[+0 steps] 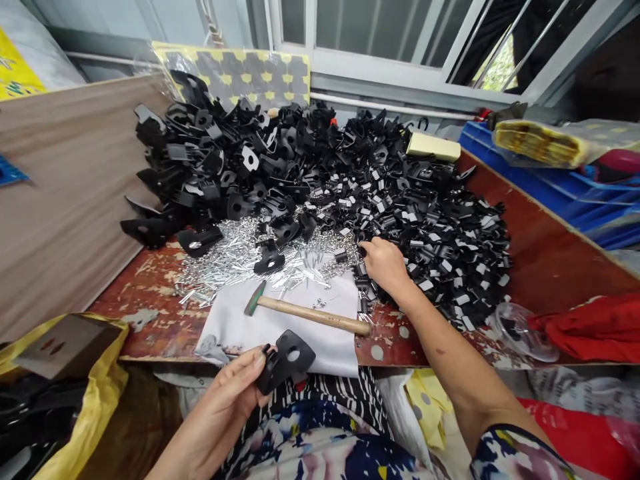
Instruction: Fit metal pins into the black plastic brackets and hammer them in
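Observation:
My left hand is closed around a flat black plastic bracket with a round hole, held at the table's near edge over my lap. My right hand reaches forward with its fingers curled into a heap of small black clips with white tabs; what they pinch is hidden. A bigger heap of black brackets lies at the back left. Between the heaps spreads a scatter of silver pins. A wooden-handled hammer lies on a white sheet between my hands.
The worn red table has a brown board leaning at its left. Blue crates and a red cloth are at the right. A yellow bag with a dark block sits at the lower left. A clear lid rests near the front edge.

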Action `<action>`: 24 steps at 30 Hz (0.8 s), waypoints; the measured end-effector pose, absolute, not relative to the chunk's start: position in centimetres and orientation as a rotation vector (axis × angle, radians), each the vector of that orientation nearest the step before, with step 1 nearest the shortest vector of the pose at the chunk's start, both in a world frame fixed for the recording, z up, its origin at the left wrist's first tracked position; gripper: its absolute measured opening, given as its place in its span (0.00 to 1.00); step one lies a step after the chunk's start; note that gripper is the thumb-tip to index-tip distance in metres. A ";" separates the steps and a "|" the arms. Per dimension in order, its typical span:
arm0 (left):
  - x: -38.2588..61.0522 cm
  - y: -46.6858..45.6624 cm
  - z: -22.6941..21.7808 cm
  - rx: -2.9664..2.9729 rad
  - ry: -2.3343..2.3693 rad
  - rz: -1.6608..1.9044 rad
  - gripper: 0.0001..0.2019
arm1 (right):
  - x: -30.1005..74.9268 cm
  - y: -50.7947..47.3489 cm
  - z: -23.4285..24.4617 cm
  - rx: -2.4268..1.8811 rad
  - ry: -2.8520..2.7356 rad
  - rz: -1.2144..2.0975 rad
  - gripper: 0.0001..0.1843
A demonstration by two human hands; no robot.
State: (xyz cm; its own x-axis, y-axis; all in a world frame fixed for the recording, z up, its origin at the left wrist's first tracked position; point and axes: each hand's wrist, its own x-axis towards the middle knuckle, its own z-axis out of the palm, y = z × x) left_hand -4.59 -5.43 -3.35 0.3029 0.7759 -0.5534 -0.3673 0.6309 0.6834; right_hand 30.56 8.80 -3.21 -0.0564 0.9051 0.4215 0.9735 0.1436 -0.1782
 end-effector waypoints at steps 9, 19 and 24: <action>-2.9 -4.0 -2.2 0.603 0.983 0.837 0.13 | 23.1 2.2 -1.7 -1.226 -1.751 0.335 0.14; 0.1 -3.1 -1.4 0.761 0.859 0.923 0.13 | 17.0 -2.0 -3.0 -1.036 -1.747 0.428 0.17; -0.4 -3.4 -1.8 0.768 0.858 0.919 0.12 | 16.4 -2.7 -3.5 -1.123 -1.630 0.531 0.14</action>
State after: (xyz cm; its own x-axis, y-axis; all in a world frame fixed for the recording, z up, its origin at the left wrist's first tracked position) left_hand -0.39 -3.42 -1.81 0.3427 0.8950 -0.2857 -0.3470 0.4032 0.8468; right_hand 16.40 -2.65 -3.53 -0.0215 0.8664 0.4990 0.4065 0.4636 -0.7873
